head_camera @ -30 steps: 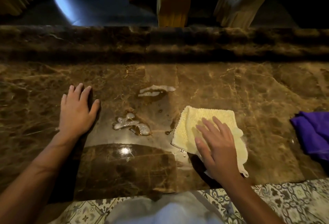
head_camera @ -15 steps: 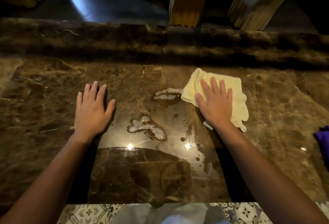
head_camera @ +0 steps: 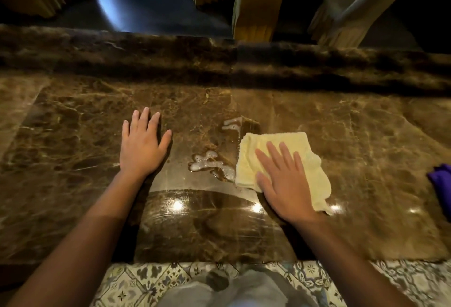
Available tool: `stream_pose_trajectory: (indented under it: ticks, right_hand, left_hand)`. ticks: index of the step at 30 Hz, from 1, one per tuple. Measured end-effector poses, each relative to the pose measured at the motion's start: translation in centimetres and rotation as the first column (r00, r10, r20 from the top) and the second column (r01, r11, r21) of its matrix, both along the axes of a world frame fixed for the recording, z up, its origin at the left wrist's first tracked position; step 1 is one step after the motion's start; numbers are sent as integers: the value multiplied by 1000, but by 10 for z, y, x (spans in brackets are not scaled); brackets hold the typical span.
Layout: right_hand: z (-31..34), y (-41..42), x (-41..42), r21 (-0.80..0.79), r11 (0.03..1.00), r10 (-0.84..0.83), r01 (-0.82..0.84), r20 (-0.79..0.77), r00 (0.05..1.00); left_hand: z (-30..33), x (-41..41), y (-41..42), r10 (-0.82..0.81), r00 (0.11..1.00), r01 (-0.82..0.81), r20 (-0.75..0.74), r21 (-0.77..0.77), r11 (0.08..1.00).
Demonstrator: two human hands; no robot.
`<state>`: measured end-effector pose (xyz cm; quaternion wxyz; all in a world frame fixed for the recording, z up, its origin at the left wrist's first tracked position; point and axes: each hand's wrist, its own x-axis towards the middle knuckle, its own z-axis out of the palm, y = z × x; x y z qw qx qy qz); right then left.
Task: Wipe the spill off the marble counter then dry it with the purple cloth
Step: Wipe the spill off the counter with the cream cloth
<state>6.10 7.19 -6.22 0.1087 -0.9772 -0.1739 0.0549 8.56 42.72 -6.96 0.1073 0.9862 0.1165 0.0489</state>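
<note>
Marble filled most of the view: a brown, pale-veined, glossy marble counter (head_camera: 366, 160) with a raised ledge (head_camera: 170, 55) of the same stone along its far side, four small points of light glinting on its near part. Beyond the ledge the room lay dark, with three or four pale fluted furniture legs (head_camera: 253, 6) standing on a dim floor. Patterned tiles (head_camera: 136, 284) showed below the counter's near edge.

Two hands were in view. The left hand (head_camera: 142, 146) lay flat on the stone, fingers spread and holding nothing, well to the left of the spill (head_camera: 211, 164). The right hand (head_camera: 284, 182) lay palm down with fingers spread and pressed on a yellow cloth (head_camera: 258, 145), pinning it to the counter rather than pinching it.

Two patches of foamy white liquid made up the spill. The larger lay between the hands, its right end touching the yellow cloth's left edge; the smaller patch (head_camera: 231, 123) sat beyond it, just off the cloth's far left corner.

Two cloths were counted. The yellow one, roughly square and folded, lay flat just right of the spill, its longer line running from the far left corner to a ragged tail at the near right. The purple cloth (head_camera: 441, 184) lay bunched well to the right of the spill, cut off by the frame's edge, so its long axis could not be told.
</note>
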Motion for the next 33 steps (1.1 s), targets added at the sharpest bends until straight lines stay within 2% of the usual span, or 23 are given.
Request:
stream_pose_trajectory:
  ticks: [2, 5, 7, 12, 17, 20, 24, 29, 33]
  right_hand:
    - [-2, -8, -31, 4, 1000, -26, 26, 2, 1000]
    - [-2, -19, -49, -18, 967, -253, 253, 19, 967]
    - [0, -23, -38, -41, 942, -334, 334, -1, 943]
    - [0, -13, 26, -55, 943, -328, 328, 8, 944]
    - [3, 20, 108, 43, 932, -360, 359, 26, 932]
    - [6, 52, 150, 60, 948, -314, 312, 30, 949]
    - [5, 83, 163, 12, 990, -141, 141, 2, 990]
    - [4, 72, 101, 30, 999, -20, 21, -33, 999]
    - [4, 44, 24, 43, 999, -14, 14, -3, 1000]
  left_hand:
    - [-1, 0, 0, 3, 1000, -3, 3, -1, 1000]
    - [-2, 1, 0, 7, 1000, -7, 12, -10, 1000]
    - [-2, 1, 1, 8, 1000, -8, 23, -21, 1000]
    - [-1, 3, 0, 8, 1000, -7, 20, -14, 1000]
    - [0, 2, -1, -1, 1000, 1, 20, -1, 1000]
    - [2, 2, 0, -8, 1000, 8, 14, 2, 1000]
    - [0, 2, 3, -19, 1000, 19, 4, -8, 1000]
    - [7, -6, 12, -58, 996, 54, -75, -54, 997]
    - [4, -46, 30, -13, 997, 15, -81, 24, 1000]
